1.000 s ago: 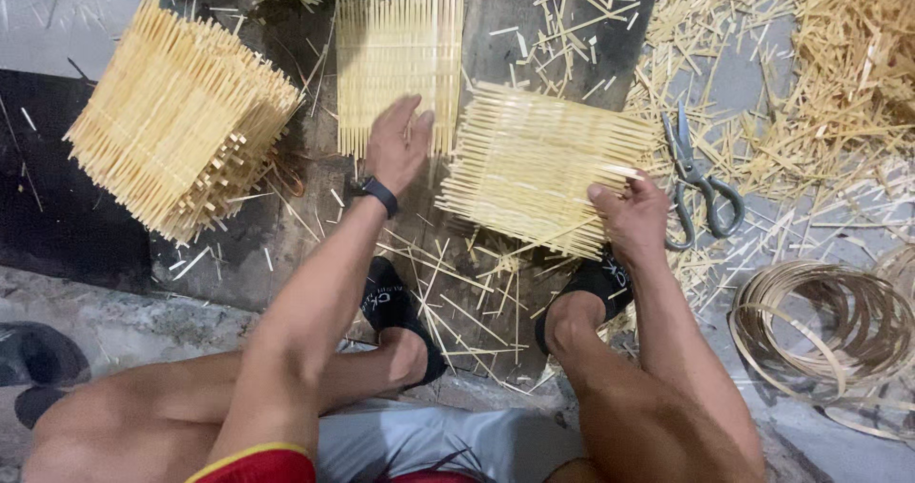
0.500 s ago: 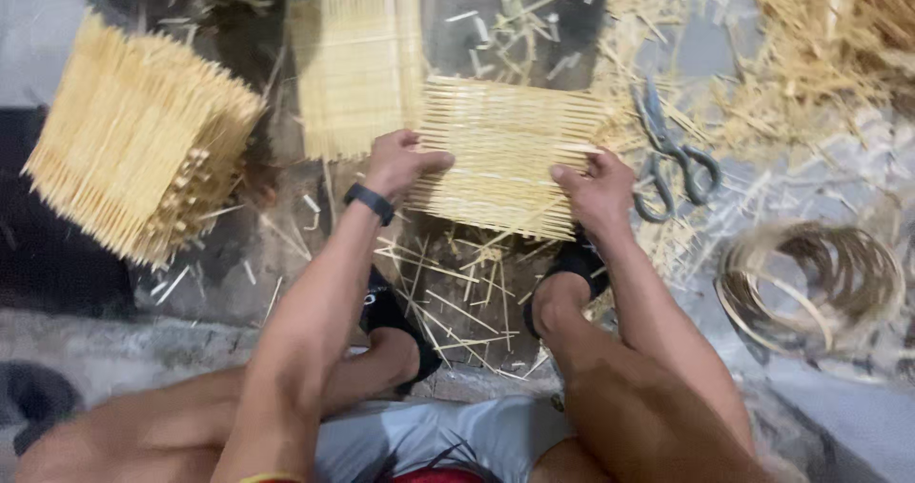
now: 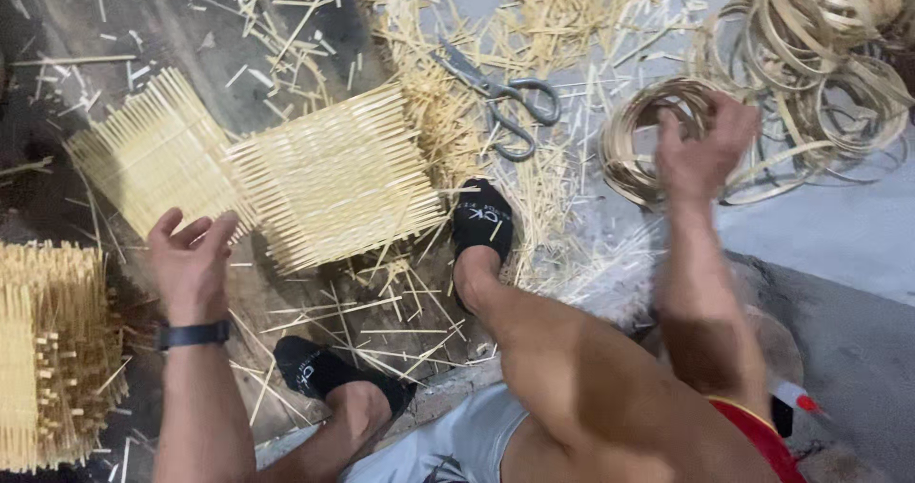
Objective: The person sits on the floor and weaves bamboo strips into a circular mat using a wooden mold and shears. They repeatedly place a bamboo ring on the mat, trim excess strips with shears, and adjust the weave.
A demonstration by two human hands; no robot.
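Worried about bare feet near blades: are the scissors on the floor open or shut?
Shut. The scissors lie flat among the bamboo sticks, blades together in one point, untouched by either hand.

Seen from above, a seated person is extending both bare arms forward. The left hand point(image 3: 193, 259) is hovering at the lower left of the frame, back facing up, fingers spread and slightly curled, gripping nothing; a dark band is circling its wrist. The right hand point(image 3: 703, 150) is reaching toward the upper right of the frame, fingers bent loosely inward, the forearm running down toward the lower right. Both knees are bending outward in the lower centre, and both feet are wearing black socks.
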